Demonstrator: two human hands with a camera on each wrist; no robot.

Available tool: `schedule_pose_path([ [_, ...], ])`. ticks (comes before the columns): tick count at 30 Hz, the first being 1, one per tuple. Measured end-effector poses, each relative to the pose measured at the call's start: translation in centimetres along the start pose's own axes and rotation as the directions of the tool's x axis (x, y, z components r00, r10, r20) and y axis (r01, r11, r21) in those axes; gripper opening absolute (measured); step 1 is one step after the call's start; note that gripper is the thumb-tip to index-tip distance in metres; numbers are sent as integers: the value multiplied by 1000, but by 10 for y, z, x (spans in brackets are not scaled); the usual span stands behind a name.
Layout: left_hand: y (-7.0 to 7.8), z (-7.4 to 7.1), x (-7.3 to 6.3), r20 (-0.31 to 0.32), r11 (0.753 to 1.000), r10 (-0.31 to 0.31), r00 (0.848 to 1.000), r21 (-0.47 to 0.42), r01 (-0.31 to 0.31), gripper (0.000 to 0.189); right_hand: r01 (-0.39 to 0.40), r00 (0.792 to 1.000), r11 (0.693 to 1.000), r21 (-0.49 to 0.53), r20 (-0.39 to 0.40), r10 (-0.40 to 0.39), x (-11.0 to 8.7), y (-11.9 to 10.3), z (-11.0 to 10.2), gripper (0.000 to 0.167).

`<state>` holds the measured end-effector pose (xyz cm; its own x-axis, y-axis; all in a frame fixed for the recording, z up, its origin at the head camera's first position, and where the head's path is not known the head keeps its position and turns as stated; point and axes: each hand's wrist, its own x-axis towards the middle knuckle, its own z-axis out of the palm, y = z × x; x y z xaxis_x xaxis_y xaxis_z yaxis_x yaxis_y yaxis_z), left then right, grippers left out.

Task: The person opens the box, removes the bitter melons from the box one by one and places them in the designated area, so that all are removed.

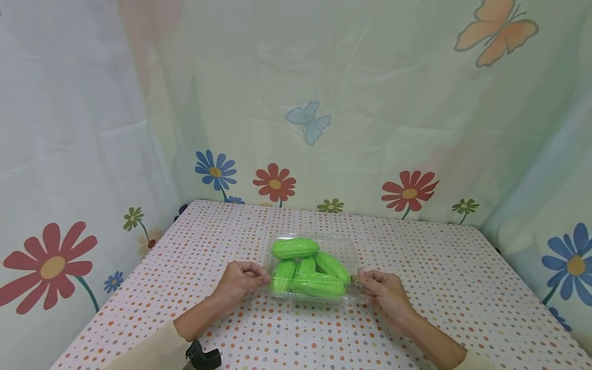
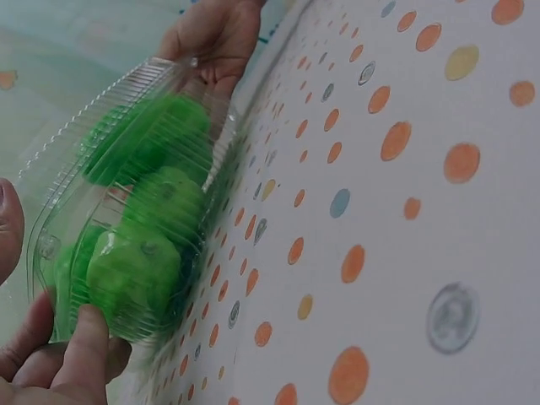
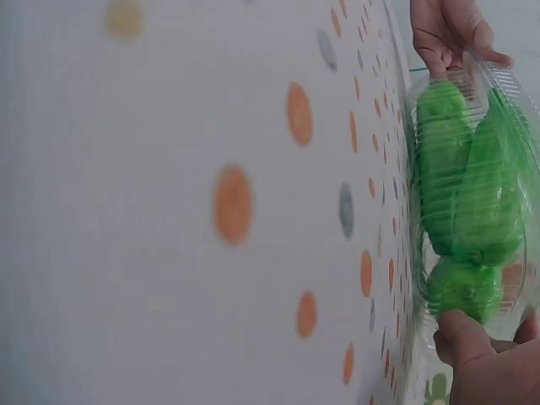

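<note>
A clear plastic clamshell box point(image 1: 344, 252) lies near the middle of the table, with several bright green, ridged, gourd-like vegetables point(image 1: 319, 284) inside. My left hand point(image 1: 240, 282) grips the box's left end, thumb uppermost. At the opposite end, my right hand point(image 1: 384, 290) pinches the near right corner. In the left wrist view, fingertips of the left hand point(image 2: 76, 363) press against the ribbed wall beside a green vegetable point(image 2: 131, 270). The right wrist view shows the right hand point(image 3: 494, 363) at the near end of the box, close over the tabletop.
A white cloth with coloured dots point(image 1: 222, 231) covers the table. Behind it and at both sides hang curtains point(image 1: 370, 103) printed with flowers and butterflies. A black watch-like device point(image 1: 202, 355) shows by the left sleeve point(image 1: 152, 347).
</note>
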<state>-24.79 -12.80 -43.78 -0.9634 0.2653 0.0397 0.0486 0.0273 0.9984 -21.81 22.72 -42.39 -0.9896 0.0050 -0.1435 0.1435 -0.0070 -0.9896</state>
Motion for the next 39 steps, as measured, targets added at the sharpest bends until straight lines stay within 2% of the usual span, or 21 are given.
schedule_pose_path([
  [9,-2,3,-2,-1,1000,8,1000,12,-8,19,-5,997,999,-51,-77,1,-2,3,5,38],
  [15,-2,5,-1,11,999,16,1000,49,-16,33,-11,997,1000,-19,-78,10,-1,2,7,41],
  [19,-1,5,-3,14,999,2,1000,37,-2,33,-25,998,1000,7,-64,26,-2,4,8,42],
  [22,-1,5,-6,8,999,-13,1000,39,13,32,-30,998,1000,-7,-50,30,-4,7,9,47],
  [26,-1,6,-8,7,998,-2,1000,56,2,34,-30,998,999,-32,-49,28,-5,9,10,50],
  [32,-2,7,-8,14,997,28,1000,65,-29,34,-37,996,999,0,-76,37,-8,10,11,51],
  [39,-6,8,-8,-23,996,23,999,85,-21,34,-13,992,1000,8,-122,14,-11,11,17,51],
])
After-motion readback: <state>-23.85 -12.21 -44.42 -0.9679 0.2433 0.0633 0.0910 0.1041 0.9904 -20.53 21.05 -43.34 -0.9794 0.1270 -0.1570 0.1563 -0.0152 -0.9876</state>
